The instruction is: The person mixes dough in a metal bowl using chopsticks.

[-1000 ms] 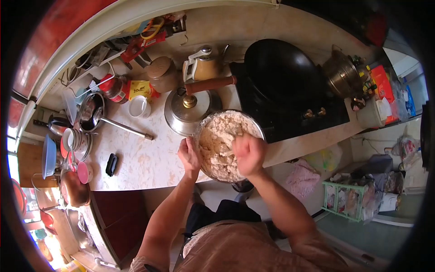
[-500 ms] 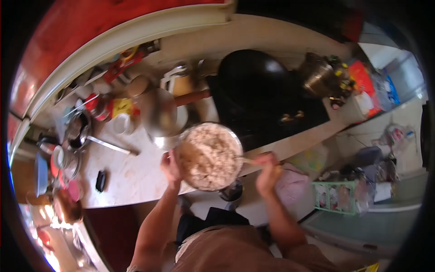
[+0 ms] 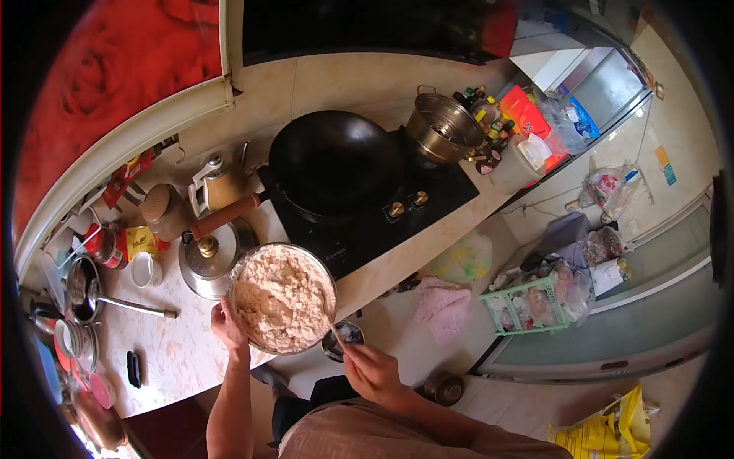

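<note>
A round metal bowl (image 3: 333,277) holds a pale, crumbly dough mixture (image 3: 281,297). My left hand (image 3: 230,327) grips the bowl at its left rim, fingers closed on the edge. At the bowl's lower right, my right hand (image 3: 371,372) is closed around thin wooden chopsticks (image 3: 337,334). Their tips reach the right side of the mixture; whether it is one stick or a pair is hard to see. Just behind the bowl, a lidded metal pot (image 3: 210,264) stands on the counter (image 3: 172,348).
A black wok (image 3: 332,164) sits on the black stove (image 3: 451,200), with a steamer pot (image 3: 443,126) behind right. Several bottles and a long-handled pan (image 3: 82,287) crowd the counter. At right stands a green basket (image 3: 527,307); a yellow bag (image 3: 608,428) lies low right.
The view has swung right, so the wok and counter sit further left. My right hand has moved from the bowl's right side to its near right edge, turning the chopsticks. My left hand keeps its grip.
</note>
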Motion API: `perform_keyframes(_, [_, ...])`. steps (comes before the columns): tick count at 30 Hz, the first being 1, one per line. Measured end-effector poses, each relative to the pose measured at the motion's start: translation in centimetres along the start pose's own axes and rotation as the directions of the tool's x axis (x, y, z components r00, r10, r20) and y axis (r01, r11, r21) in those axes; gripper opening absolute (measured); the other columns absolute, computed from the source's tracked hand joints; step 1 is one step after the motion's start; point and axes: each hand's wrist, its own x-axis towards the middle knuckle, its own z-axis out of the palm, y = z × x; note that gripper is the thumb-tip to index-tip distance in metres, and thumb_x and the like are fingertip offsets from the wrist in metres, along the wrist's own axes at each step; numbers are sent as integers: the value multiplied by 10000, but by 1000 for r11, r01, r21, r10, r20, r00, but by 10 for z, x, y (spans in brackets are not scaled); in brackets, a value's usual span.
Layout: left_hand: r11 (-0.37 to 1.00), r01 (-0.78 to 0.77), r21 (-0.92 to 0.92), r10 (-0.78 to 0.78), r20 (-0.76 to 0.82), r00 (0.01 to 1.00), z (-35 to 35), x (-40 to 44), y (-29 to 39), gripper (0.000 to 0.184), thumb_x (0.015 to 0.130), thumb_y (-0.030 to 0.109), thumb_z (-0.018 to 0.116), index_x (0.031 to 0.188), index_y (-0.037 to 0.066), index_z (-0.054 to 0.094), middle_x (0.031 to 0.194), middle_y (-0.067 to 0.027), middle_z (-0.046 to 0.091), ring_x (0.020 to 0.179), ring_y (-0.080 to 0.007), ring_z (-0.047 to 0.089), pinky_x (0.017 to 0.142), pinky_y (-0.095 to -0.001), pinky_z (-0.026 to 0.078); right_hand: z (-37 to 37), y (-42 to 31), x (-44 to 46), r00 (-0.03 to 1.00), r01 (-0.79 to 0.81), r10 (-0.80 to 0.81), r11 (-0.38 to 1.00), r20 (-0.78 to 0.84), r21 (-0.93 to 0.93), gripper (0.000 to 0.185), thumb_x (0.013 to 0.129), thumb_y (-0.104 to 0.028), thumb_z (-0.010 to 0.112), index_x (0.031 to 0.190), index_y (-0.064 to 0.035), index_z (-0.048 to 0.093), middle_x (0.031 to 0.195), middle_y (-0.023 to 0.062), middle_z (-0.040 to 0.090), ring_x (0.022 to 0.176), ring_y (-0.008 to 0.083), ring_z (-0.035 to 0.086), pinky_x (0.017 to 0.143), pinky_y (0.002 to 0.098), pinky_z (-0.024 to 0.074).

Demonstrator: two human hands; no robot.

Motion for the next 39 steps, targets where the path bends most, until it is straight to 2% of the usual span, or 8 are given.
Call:
perform_keyframes(3, [999, 21, -36, -21, 2, 1000, -1, 1, -3, 382, 909, 325, 576, 747, -21, 563, 653, -14, 526, 606, -91, 414, 557, -246, 359, 5, -14, -13, 987, -38, 24, 996, 161, 81, 250, 729, 14, 656, 976, -2, 627, 787, 101, 616, 614, 238, 616, 514, 309, 485])
perform_keyframes(7, [998, 11, -64, -9, 32, 999, -2, -3, 6, 369, 917, 309, 570, 744, -18, 563, 653, -11, 528, 606, -87, 416, 560, -243, 363, 26, -16, -8, 987, 147, -151, 986, 53, 79, 234, 735, 3, 661, 965, 7, 620, 764, 93, 617, 584, 225, 610, 498, 293, 487])
perform_keyframes(13, [998, 49, -50, -47, 29, 998, -5, 3, -7, 358, 914, 292, 569, 782, -41, 588, 687, -51, 580, 643, -105, 474, 615, -257, 414, 0, -9, 38, 994, 23, -48, 969, 98, 246, 232, 760, -7, 651, 984, -35, 597, 740, 107, 616, 615, 256, 611, 527, 325, 478])
perform_keyframes(23, [1000, 6, 29, -7, 42, 999, -4, -6, 22, 356, 918, 282, 563, 825, -60, 595, 713, -68, 600, 660, -113, 493, 622, -268, 430, -7, 22, 49, 982, 108, -117, 992, 151, 66, 154, 765, -5, 651, 918, 1, 636, 748, 104, 629, 618, 264, 614, 538, 318, 486])
perform_keyframes(28, [999, 40, -35, -38, 33, 999, -3, -8, 27, 344, 924, 278, 555, 825, -49, 592, 704, -43, 596, 641, -89, 485, 596, -240, 410, 11, 11, 21, 979, 88, -106, 990, 175, 106, 131, 764, 5, 640, 895, 8, 626, 752, 113, 633, 610, 258, 621, 526, 324, 491])
perform_keyframes(32, [998, 50, -45, -47, 65, 997, -4, -5, 26, 334, 922, 272, 559, 826, -45, 601, 688, -41, 590, 626, -92, 478, 592, -245, 408, -5, -4, 43, 991, 101, -114, 982, 72, 159, 61, 764, 28, 632, 809, -5, 608, 668, 102, 597, 556, 256, 598, 495, 324, 473])
perform_keyframes(35, [997, 43, -71, -41, 30, 999, -3, -5, 16, 341, 915, 278, 571, 831, -50, 606, 677, -52, 585, 628, -98, 470, 595, -250, 407, 12, 15, 31, 963, 95, -123, 988, 239, 123, 70, 801, 9, 608, 734, 1, 591, 653, 92, 618, 537, 241, 605, 470, 319, 460])
perform_keyframes(39, [998, 44, -51, -42, 37, 998, -12, -4, 15, 339, 908, 280, 583, 842, -52, 610, 678, -57, 585, 635, -99, 473, 597, -256, 412, 49, 38, 44, 952, 110, -148, 982, 267, 153, 85, 825, -18, 591, 741, -11, 604, 664, 76, 634, 536, 230, 610, 479, 313, 472])
